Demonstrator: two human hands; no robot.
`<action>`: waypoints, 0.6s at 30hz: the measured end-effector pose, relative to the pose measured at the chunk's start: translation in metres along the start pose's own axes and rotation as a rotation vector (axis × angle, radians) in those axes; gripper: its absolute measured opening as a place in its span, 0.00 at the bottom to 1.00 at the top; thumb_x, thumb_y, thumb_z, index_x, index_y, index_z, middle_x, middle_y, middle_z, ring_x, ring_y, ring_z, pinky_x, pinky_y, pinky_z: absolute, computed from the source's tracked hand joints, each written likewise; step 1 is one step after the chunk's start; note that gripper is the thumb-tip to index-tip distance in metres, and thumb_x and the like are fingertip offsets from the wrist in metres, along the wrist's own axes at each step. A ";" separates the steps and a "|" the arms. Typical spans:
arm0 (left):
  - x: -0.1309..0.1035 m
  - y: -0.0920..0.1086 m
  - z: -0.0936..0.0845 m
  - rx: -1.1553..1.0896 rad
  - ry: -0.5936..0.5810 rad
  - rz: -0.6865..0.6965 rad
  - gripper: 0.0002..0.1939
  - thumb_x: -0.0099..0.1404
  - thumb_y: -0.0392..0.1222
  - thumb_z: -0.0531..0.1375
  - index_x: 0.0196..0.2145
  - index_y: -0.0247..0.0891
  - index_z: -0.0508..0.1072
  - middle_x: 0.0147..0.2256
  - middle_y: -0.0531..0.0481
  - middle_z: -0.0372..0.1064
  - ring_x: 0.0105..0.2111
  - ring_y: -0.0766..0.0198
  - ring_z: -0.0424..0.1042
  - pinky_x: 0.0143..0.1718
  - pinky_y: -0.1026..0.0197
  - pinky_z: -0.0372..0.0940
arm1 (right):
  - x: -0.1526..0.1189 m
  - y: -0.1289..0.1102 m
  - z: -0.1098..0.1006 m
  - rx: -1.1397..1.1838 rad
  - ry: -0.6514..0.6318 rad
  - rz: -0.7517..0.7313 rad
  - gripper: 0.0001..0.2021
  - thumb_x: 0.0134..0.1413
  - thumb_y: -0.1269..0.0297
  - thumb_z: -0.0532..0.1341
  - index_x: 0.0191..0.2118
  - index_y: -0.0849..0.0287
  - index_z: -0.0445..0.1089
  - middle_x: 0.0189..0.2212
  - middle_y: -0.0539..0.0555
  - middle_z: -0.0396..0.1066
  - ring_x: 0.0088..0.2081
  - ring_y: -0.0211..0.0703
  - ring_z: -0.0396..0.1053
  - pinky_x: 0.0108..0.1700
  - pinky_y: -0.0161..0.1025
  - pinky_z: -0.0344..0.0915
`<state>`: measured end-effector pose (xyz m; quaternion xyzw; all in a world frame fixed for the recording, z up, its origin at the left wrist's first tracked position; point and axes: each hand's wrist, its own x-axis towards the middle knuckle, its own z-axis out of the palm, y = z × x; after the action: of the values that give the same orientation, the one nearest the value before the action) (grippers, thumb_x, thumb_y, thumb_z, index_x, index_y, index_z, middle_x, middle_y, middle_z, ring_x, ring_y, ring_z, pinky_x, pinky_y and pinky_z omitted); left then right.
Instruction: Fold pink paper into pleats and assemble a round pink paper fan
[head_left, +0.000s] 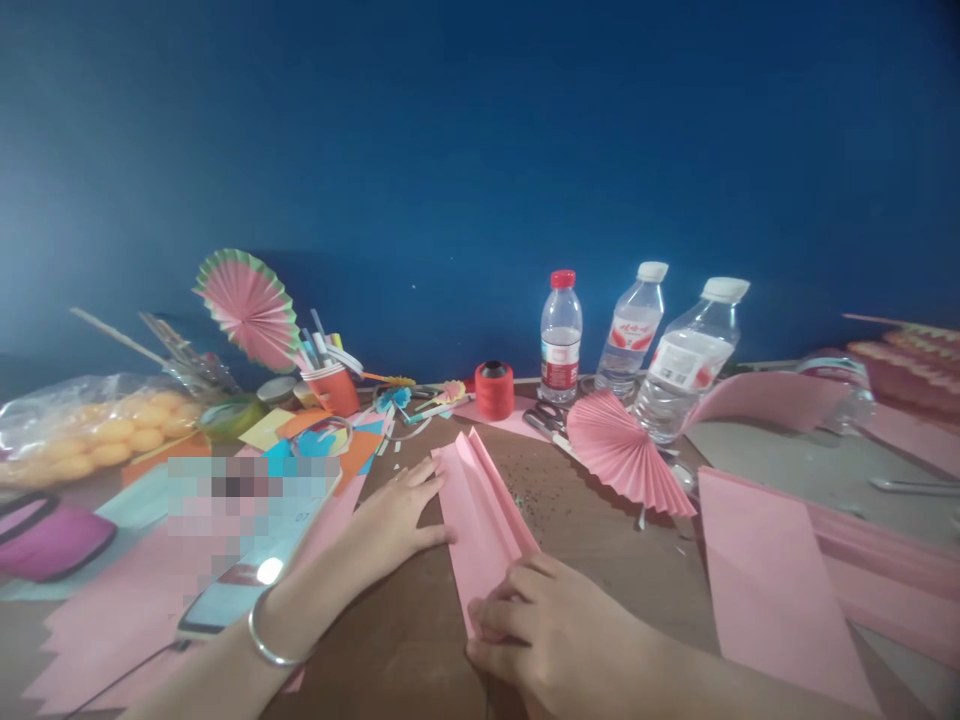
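Lengthwise folds run through a strip of pink paper [476, 510] lying on the brown table in front of me. My left hand [401, 515] rests at the paper's left edge, fingers stretched out, its fingertips and thumb touching the far half. Nothing is gripped in it. At the near end, my right hand [551, 625] is closed on the paper, its bent fingers pinching the folded edge. The right fingertips are partly hidden. A pleated pink paper fan [626, 450] lies beyond, to the right, close to a pair of scissors [547, 425].
A red thread spool [494, 392], a red-capped bottle [562, 340] and two white-capped bottles stand at the back. On the left are a phone [259, 560], a pen cup [332, 388], a green-edged fan [247, 308] and a bag of yellow balls [112, 430]. Pink sheets [772, 580] lie right.
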<state>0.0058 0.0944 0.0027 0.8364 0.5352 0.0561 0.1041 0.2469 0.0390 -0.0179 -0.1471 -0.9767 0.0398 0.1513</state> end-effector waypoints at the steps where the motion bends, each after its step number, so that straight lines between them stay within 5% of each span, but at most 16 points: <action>1: 0.000 0.000 -0.001 0.027 0.003 -0.007 0.40 0.56 0.64 0.53 0.61 0.42 0.50 0.62 0.41 0.44 0.60 0.47 0.46 0.56 0.47 0.49 | 0.000 0.000 0.000 -0.003 0.003 0.000 0.15 0.56 0.61 0.54 0.50 0.54 0.63 0.42 0.51 0.71 0.36 0.41 0.63 0.39 0.42 0.55; 11: 0.016 -0.019 0.002 0.141 -0.039 -0.018 0.54 0.46 0.72 0.54 0.63 0.41 0.41 0.63 0.41 0.36 0.62 0.45 0.37 0.58 0.44 0.36 | 0.003 -0.001 0.006 -0.065 0.030 0.001 0.12 0.56 0.60 0.55 0.45 0.52 0.65 0.36 0.48 0.72 0.33 0.40 0.62 0.35 0.41 0.55; 14: 0.012 -0.011 0.001 0.185 0.048 -0.016 0.48 0.51 0.70 0.52 0.61 0.36 0.50 0.61 0.37 0.47 0.60 0.44 0.45 0.57 0.45 0.42 | 0.001 0.001 0.006 -0.092 0.072 0.018 0.07 0.54 0.62 0.56 0.36 0.54 0.69 0.29 0.48 0.72 0.32 0.41 0.63 0.43 0.46 0.54; 18: 0.000 0.005 -0.001 0.270 0.215 -0.109 0.27 0.59 0.58 0.53 0.45 0.33 0.69 0.44 0.36 0.68 0.47 0.43 0.64 0.47 0.45 0.57 | -0.005 0.008 -0.005 -0.137 0.149 0.164 0.10 0.52 0.61 0.57 0.24 0.58 0.68 0.23 0.49 0.70 0.31 0.43 0.64 0.53 0.52 0.45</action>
<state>0.0097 0.0927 0.0049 0.8018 0.5904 0.0673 -0.0641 0.2554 0.0452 -0.0159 -0.2392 -0.9478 -0.0255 0.2095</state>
